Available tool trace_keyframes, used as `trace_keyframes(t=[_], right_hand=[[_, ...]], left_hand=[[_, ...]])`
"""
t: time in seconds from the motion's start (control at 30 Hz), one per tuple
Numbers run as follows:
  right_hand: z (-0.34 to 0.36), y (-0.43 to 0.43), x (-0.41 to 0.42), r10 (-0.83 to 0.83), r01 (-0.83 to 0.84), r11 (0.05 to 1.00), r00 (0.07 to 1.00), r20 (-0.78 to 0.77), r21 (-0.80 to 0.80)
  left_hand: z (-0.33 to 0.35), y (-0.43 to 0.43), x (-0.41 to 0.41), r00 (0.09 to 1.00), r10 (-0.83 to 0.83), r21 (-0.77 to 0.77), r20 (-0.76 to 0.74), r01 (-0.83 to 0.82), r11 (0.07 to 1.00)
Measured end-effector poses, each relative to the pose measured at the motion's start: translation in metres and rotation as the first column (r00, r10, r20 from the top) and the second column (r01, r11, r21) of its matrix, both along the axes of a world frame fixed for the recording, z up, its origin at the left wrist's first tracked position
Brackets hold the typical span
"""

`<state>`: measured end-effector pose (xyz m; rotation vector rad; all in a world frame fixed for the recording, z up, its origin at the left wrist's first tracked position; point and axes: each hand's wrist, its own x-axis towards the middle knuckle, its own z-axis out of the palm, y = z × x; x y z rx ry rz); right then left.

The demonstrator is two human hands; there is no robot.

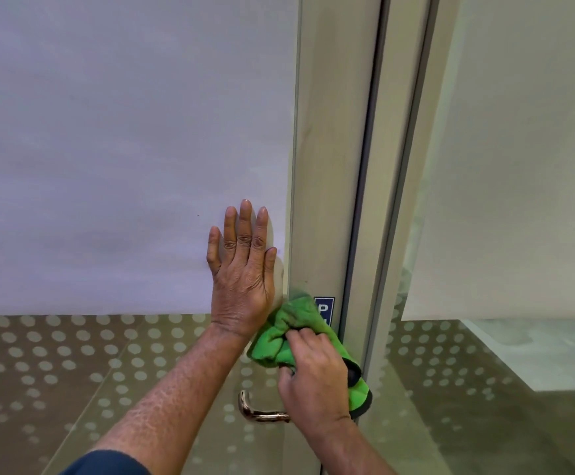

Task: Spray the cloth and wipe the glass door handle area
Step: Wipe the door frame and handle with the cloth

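Note:
My right hand (315, 378) grips a bunched green cloth (287, 334) and presses it against the pale metal door frame (327, 200), just above the lever. The brass-coloured door handle (257, 411) sticks out to the left below that hand, its inner end hidden behind my wrist. My left hand (243, 269) lies flat with fingers spread on the frosted glass door (125, 149), left of the frame and touching nothing else. A dark part shows under the cloth's lower end, too hidden to identify. No spray bottle is in view.
A small blue sign (325, 310) sits on the frame, half covered by the cloth. The glass below the frosted band carries a pattern of white dots (56, 354). A second glass panel (519, 166) stands to the right of a dark door gap.

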<state>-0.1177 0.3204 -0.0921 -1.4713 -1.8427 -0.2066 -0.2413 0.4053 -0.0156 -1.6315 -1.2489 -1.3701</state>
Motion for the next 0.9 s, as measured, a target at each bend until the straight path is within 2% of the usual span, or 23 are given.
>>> trace_keyframes(t=[0.1,0.2,0.37,0.53,0.67,0.77,0.9], right_hand=[[0.004,-0.003,0.002,0.018,-0.010,0.995,0.996,0.082,-0.100],[0.004,-0.006,0.004,0.032,-0.015,0.985,0.995,0.099,-0.173],[0.000,-0.008,0.010,0.035,-0.013,0.962,0.997,0.075,-0.274],[-0.009,-0.008,0.035,0.034,-0.054,0.915,0.998,-0.056,-0.400],[-0.017,-0.015,0.044,0.063,-0.099,0.884,0.994,-0.093,-0.457],[-0.028,-0.024,0.044,0.055,-0.068,0.903,0.998,-0.042,-0.425],[-0.046,-0.034,0.041,0.070,-0.015,0.932,0.988,0.140,-0.363]], left_hand=[[0.001,-0.001,0.000,1.000,-0.006,-0.024,0.000,0.006,1.000],[0.001,-0.003,0.000,1.000,-0.013,-0.045,0.004,0.013,0.999],[0.002,-0.004,0.000,1.000,-0.016,-0.044,0.005,0.017,0.999],[0.002,-0.001,0.000,1.000,0.008,-0.018,-0.001,-0.008,1.000],[0.002,0.000,0.001,1.000,0.009,-0.019,-0.005,-0.009,1.000],[0.002,0.000,0.001,1.000,0.002,-0.020,-0.008,-0.002,1.000],[0.002,0.000,0.001,1.000,-0.002,-0.004,0.001,0.002,1.000]])
